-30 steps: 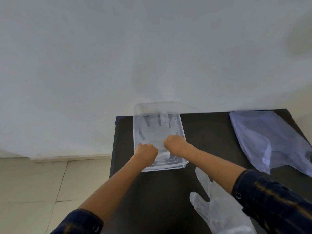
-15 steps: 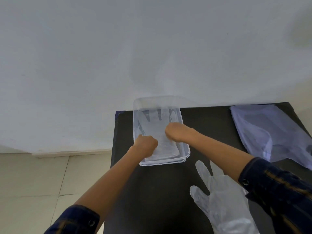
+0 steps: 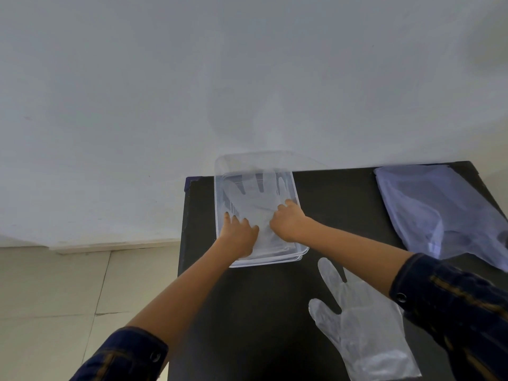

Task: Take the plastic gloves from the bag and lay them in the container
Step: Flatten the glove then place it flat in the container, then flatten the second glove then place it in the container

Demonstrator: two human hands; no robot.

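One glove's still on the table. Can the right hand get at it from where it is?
Probably yes: the loose glove lies flat beside the right forearm, nothing on it; the right hand need only draw back.

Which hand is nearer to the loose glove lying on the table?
Right. The right hand is inside the container, above the loose glove; the left hand is farther left in it.

The container (image 3: 220, 188) at the desk's far left corner is clear, glossy hard plastic, and the glove (image 3: 258, 213) inside it is thin, translucent film. Near the desk's (image 3: 275, 312) front edge, which looks matt black and smooth, lies another glove (image 3: 365, 331) of filmy, crinkled plastic. At the far right corner the bag (image 3: 439, 207) is thin, pale lilac, slightly shiny plastic.
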